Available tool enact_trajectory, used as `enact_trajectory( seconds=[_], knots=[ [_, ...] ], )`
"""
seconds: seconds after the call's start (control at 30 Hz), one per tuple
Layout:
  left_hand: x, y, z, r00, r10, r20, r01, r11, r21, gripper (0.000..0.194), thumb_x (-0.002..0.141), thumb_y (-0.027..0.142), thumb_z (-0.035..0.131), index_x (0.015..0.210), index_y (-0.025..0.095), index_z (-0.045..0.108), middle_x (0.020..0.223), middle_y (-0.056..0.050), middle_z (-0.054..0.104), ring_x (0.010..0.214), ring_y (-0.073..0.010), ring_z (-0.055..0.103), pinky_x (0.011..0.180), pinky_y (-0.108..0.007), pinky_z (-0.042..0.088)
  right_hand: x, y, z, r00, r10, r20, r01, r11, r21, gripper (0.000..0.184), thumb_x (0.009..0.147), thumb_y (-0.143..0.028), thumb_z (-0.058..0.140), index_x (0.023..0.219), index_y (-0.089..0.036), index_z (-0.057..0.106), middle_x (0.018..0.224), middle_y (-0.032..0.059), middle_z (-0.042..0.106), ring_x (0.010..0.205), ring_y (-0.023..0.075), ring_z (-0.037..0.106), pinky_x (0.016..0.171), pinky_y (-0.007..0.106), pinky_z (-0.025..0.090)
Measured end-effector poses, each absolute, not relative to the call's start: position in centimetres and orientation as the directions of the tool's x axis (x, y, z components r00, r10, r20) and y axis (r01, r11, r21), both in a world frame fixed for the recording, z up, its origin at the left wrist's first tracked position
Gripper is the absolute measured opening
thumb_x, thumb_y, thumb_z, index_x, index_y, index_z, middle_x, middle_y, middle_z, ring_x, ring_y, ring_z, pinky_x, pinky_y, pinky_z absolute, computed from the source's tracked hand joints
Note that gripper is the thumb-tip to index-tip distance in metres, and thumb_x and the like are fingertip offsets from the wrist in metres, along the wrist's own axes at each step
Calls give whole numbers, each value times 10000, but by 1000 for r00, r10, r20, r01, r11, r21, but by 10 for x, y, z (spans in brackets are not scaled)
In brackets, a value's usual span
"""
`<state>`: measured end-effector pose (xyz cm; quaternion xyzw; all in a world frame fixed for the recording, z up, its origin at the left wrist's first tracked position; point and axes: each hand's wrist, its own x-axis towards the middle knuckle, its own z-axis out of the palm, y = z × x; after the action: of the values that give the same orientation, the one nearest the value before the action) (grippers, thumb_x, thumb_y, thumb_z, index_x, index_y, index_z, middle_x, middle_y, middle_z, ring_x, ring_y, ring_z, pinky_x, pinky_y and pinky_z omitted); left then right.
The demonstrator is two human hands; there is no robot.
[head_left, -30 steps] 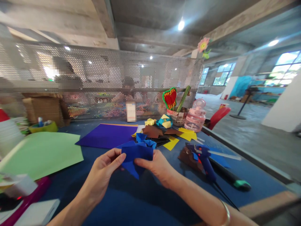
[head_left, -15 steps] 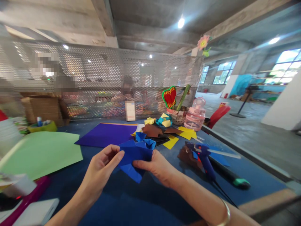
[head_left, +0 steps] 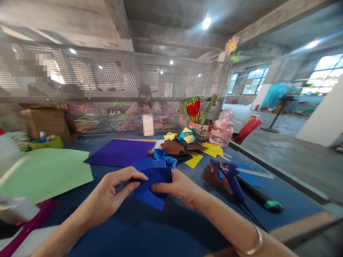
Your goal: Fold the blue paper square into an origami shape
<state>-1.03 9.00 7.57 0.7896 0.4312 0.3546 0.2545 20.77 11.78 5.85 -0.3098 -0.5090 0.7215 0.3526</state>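
A folded piece of blue paper [head_left: 151, 185] is held just above the blue table [head_left: 171, 232], near the middle of the near edge, and is pinched from both sides: the left hand [head_left: 112, 194] is closed on its left edge with thumb and forefinger, and the right hand [head_left: 182, 187] is clamped on its right edge, thumb on top. The two hands are close together, with only the paper between them. The step in hand is judged to be the pressing of a fold. It would be done well if the edges were lined up before any pressure is applied, the layers kept flat between the fingertips, and the crease run from one end to the other rather than pinched in one spot. The lower point of the paper hangs free and should be kept from being caught under the fold. More folded blue pieces [head_left: 164, 160] lie just beyond the hands, with brown paper [head_left: 174, 147] and yellow paper [head_left: 194, 160] farther off, a purple sheet [head_left: 120, 151] to the far left, and a green sheet [head_left: 45, 171] at the left. A blue glue gun [head_left: 232, 176] rests to the right, well clear of the paper.
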Motion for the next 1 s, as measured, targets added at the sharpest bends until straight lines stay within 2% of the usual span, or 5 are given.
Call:
enact_trajectory(
  seconds=[0.33, 0.47, 0.57, 0.8, 1.0],
  knots=[
    [-7, 91, 68, 242, 934, 263, 478, -350, 805, 292, 791, 459, 663, 1042, 311, 673, 1027, 24, 701, 949, -131, 655, 844, -199, 510, 207, 118, 61, -537, 839, -83, -206, -226, -952, 488, 505, -334, 928, 928, -186, 734, 812, -22, 723, 706, 101, 636, 805, 302, 518],
    [-4, 90, 64, 220, 949, 225, 459, -305, 834, 379, 805, 476, 642, 1139, 297, 629, 1065, 2, 701, 959, -148, 661, 858, -242, 521, 205, 118, 58, -525, 848, -73, -208, -211, -955, 480, 507, -375, 922, 903, -180, 733, 814, -20, 717, 700, 99, 627, 799, 300, 514],
    [-3, 92, 63, 233, 951, 206, 461, -294, 837, 343, 811, 481, 618, 1101, 301, 648, 1038, 6, 700, 920, -155, 658, 851, -273, 526, 204, 117, 57, -519, 853, -52, -209, -185, -960, 449, 515, -385, 916, 872, -187, 729, 814, -31, 706, 700, 94, 611, 794, 293, 507],
    [-4, 91, 63, 264, 952, 156, 517, -276, 810, 251, 784, 451, 610, 992, 358, 714, 1076, 23, 716, 1297, -260, 472, 1117, -446, 340, 207, 118, 58, -554, 832, -25, -169, -142, -975, 432, 555, -369, 895, 915, -191, 733, 834, -24, 699, 726, 110, 596, 804, 313, 494],
    [2, 92, 59, 191, 966, 173, 479, -246, 843, 285, 754, 469, 644, 981, 313, 719, 994, -3, 705, 992, -211, 614, 980, -403, 445, 206, 119, 54, -536, 844, -19, -155, -121, -980, 420, 569, -384, 884, 899, -176, 729, 824, -12, 689, 721, 116, 588, 755, 297, 489]
  ],
)
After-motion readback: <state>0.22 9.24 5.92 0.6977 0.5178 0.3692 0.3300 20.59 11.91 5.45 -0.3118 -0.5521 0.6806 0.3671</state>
